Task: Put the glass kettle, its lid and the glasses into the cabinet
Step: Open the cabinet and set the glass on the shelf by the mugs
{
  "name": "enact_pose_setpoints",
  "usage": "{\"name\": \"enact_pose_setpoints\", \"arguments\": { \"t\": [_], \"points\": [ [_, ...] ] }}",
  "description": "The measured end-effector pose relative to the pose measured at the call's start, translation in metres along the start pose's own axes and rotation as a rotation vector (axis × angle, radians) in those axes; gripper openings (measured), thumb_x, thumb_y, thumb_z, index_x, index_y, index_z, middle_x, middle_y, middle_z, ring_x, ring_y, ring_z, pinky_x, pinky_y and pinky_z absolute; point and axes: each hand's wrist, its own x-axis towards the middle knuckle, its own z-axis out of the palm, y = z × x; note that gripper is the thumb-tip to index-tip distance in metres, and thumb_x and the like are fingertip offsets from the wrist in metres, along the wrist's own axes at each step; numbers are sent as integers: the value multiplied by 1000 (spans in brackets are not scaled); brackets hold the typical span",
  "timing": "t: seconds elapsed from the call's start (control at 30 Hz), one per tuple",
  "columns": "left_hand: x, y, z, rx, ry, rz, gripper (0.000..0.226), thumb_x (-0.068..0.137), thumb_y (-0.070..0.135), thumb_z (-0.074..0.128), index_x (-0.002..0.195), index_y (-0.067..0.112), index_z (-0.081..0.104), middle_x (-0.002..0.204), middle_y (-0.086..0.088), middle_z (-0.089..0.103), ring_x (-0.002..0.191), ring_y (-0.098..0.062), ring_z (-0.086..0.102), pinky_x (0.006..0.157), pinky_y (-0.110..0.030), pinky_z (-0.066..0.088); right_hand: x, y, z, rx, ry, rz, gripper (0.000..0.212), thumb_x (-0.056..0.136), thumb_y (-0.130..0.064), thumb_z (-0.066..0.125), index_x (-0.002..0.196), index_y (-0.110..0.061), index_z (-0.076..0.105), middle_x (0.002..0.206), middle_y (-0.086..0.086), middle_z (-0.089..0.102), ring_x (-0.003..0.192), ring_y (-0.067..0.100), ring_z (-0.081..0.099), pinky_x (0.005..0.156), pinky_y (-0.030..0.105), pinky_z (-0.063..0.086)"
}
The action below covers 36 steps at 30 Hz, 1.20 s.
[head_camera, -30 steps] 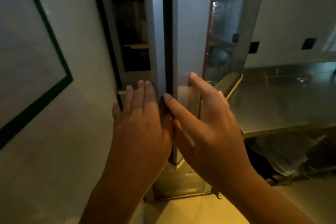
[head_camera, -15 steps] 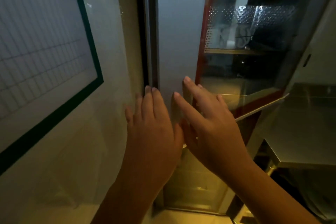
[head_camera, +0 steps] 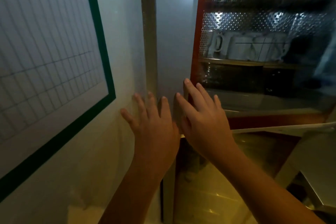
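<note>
Both hands lay flat, fingers straight and spread, holding nothing: the left hand across the wall and the frame strip, the right hand on the cabinet door. Kettle, lid and glasses could not be made out; pale mugs showed behind the glass. A hard shove would likely rattle them or pinch fingers at the seam.

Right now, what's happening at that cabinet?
A person has both hands flat on the cabinet front, holding nothing. The left hand lies across the grey post, the right hand on the grey door panel beside the red-framed glass. White mugs stand on a shelf behind it. The items to store cannot be made out, and whether the door is fully shut is unclear.
</note>
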Motion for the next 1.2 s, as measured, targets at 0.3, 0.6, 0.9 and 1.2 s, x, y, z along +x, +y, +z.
{"name": "enact_pose_setpoints", "arguments": {
  "t": [0.3, 0.6, 0.9, 1.2],
  "points": [
    [44, -6, 31, 145, 59, -38, 66, 95, 44, 30, 149, 17, 3, 155, -18, -5, 140, -40, -15, 90, -58, -17, 52, 20, 52, -41, -53, 82, 61, 78, -19, 69, 135, -12, 47, 148, 17, 32, 136, 36, 30, 100, 61, 28],
    [70, -8, 58, 82, 284, -14, 51, 71, 28, 60, 117, 6, 64, 129, -27, 52, 124, -49, 41, 85, -72, 4, 91, 49, 93, -86, -264, 171, 63, 95, -24, 41, 149, -19, 9, 157, 7, -9, 143, 26, -10, 112, 54, 5],
    [69, -7, 65, 34, 200, 21, 46, 70, 27, 59, 110, 6, 67, 124, -28, 56, 121, -50, 43, 89, -69, 6, 91, 41, 79, -3, -285, 234, 59, 95, -28, 42, 148, -22, 15, 157, 9, 8, 144, 29, 4, 113, 53, 5],
    [46, 9, 58, -62, 132, 98, 45, 77, 24, 58, 118, 5, 62, 128, -28, 52, 123, -51, 41, 89, -68, 6, 40, 41, 43, 29, -378, 268, 55, 97, -35, 40, 147, -27, 18, 156, -1, 11, 144, 22, 6, 113, 50, 4]
  ]
}}
